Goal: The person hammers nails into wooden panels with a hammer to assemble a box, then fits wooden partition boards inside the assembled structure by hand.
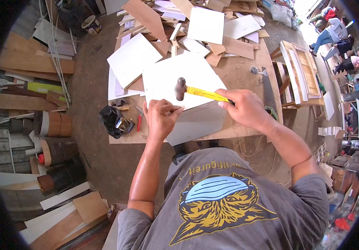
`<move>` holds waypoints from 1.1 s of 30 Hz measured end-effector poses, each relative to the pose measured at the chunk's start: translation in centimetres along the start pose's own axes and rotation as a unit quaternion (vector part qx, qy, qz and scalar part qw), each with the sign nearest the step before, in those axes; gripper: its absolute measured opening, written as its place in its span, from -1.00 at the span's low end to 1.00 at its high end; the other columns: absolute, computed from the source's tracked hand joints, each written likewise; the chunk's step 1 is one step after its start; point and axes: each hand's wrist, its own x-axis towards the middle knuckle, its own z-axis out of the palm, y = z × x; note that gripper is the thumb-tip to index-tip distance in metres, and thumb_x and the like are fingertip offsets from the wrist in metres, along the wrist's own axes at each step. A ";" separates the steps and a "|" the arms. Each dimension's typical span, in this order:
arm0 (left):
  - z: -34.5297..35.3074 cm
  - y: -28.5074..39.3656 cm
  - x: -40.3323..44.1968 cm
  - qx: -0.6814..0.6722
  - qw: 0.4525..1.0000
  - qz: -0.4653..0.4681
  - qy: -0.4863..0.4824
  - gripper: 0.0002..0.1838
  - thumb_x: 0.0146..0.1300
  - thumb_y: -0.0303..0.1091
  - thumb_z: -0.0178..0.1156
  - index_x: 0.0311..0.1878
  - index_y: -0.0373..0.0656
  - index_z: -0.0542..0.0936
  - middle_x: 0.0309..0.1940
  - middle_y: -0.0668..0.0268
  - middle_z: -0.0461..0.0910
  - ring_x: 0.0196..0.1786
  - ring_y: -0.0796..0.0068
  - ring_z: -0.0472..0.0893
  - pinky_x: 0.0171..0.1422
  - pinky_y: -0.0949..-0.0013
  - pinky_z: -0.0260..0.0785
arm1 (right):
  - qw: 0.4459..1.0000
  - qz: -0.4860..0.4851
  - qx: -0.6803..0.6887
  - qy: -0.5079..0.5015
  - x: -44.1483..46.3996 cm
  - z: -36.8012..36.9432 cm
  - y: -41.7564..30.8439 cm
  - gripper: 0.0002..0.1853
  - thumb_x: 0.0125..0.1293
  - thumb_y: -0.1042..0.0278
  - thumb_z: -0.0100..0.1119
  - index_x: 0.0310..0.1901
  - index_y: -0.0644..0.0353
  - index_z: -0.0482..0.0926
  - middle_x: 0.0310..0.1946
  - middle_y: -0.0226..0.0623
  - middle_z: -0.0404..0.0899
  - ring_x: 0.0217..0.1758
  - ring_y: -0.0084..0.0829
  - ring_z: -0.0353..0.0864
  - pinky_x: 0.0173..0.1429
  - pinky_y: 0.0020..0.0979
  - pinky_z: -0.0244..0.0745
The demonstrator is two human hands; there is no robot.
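My right hand (242,106) is wrapped round the black end of a hammer (206,93) with a yellow handle. The dark hammer head hangs over a white panel (173,75), close to its near edge. At that edge, my left hand (161,116) pinches with thumb and fingertips; what it holds there is too small to make out. A grey-white board (198,123) drops from the panel's near edge toward my body. Left of my left hand, a black plastic bag (115,121) and a red stick-like tool (139,123) lie on the wooden table (242,125).
Loose boards (146,18) are heaped at the table's far side. A wooden frame (300,73) stands to the right. Several people (337,31) sit at the upper right. Planks and cylindrical rolls (56,123) line the left wall, and a bucket (91,25) stands beyond.
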 end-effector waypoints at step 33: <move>3.1 -4.4 -2.3 0.115 0.930 0.266 0.225 -0.60 -0.03 -0.15 0.65 -0.05 0.14 0.87 -0.03 0.67 0.74 0.02 0.42 0.66 0.08 0.21 0.43 | 0.996 -0.059 -0.064 0.029 0.0 1.1 0.0 -0.64 0.47 0.21 0.36 0.25 -0.02 0.76 -0.30 -0.14 0.75 -0.26 -0.07 0.76 -0.11 -0.12 0.64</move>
